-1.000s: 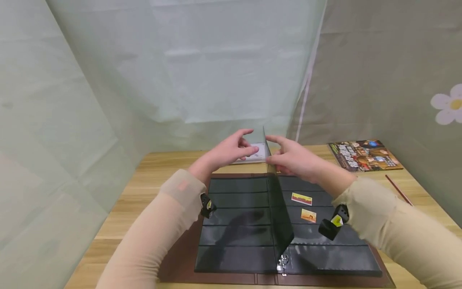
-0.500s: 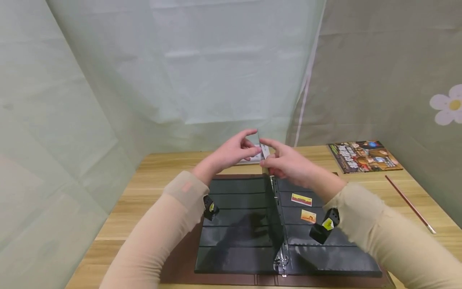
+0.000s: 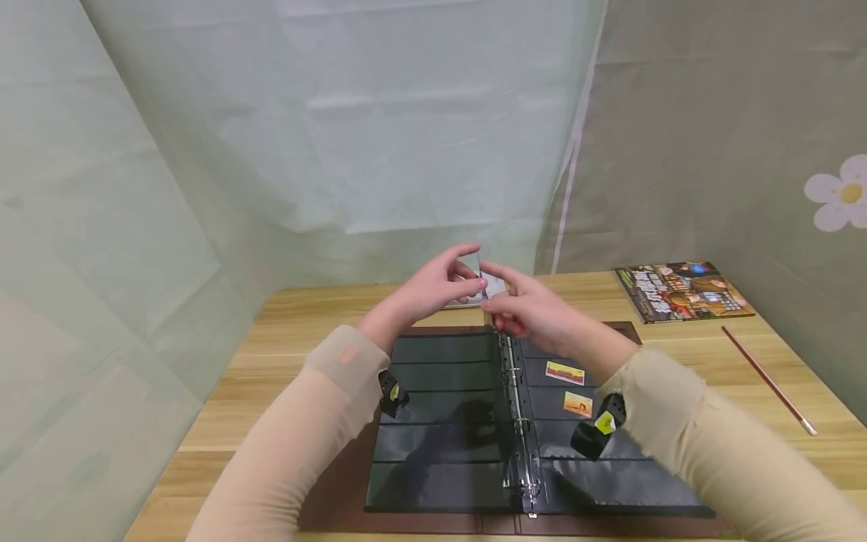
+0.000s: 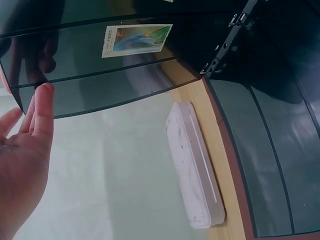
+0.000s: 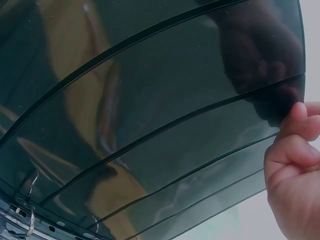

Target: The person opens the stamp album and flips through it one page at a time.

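Note:
A ring-bound stamp album with a brown cover [image 3: 339,493] lies spread on the table, its black pages divided into strip pockets. One page [image 5: 170,120] stands raised from the metal rings [image 3: 520,429], between my two hands. The right hand [image 3: 535,312] pinches that page's outer edge, fingers curled. On its other side, my left hand [image 3: 433,286] has fingers extended, and the fingertips touch the page in the left wrist view. A colourful stamp [image 4: 137,39] sits in a pocket on that side. Two yellow-orange stamps, one upper [image 3: 565,373] and one lower [image 3: 578,404], are in the right-hand page.
Behind the album is a white, rounded flat case [image 4: 192,165], partly covered by the hands in the head view. An illustrated magazine [image 3: 684,292] lies at the back right. A dark red pencil [image 3: 768,380] lies near the table's right side. Cloth curtains [image 3: 420,135] hang behind.
The raised page has swung leftward with the right hand, closing the gap to the left hand. More of the metal rings shows now. The left hand has barely moved.

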`<state>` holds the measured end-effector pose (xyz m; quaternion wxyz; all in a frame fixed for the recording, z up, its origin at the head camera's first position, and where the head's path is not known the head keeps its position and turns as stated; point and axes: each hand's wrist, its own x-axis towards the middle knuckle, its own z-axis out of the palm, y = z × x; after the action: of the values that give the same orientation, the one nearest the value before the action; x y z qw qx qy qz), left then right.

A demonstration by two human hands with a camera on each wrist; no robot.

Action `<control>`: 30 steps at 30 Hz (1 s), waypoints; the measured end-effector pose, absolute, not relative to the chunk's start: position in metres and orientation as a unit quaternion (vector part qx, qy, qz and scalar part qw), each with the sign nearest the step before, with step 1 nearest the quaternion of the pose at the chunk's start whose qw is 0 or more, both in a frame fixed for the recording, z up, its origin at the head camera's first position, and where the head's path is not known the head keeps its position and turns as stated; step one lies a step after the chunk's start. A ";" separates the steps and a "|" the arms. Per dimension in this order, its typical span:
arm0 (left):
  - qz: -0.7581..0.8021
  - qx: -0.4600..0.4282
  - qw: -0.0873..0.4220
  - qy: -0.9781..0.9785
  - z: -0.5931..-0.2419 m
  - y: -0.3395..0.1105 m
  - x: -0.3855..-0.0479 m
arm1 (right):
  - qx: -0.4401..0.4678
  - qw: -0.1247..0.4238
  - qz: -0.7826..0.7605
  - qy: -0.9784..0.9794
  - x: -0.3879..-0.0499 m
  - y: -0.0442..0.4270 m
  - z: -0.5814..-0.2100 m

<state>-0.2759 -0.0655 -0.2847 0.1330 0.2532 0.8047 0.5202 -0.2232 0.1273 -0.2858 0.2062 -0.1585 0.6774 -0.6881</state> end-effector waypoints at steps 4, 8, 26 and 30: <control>0.515 0.254 0.130 0.808 -0.286 -0.066 -0.276 | -0.159 0.205 -0.699 0.666 -0.223 0.127 -0.288; 0.519 0.251 0.135 0.806 -0.287 -0.067 -0.276 | -0.159 0.207 -0.705 0.659 -0.223 0.127 -0.290; 0.515 0.277 0.150 0.798 -0.289 -0.076 -0.276 | -0.169 0.205 -0.696 0.667 -0.228 0.130 -0.301; 0.513 0.279 0.146 0.798 -0.289 -0.079 -0.277 | -0.176 0.204 -0.688 0.674 -0.229 0.133 -0.304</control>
<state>-0.2772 -0.0788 -0.2895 0.1462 0.2790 0.7985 0.5130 -0.2286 0.1332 -0.3044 0.2043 -0.1758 0.6742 -0.6876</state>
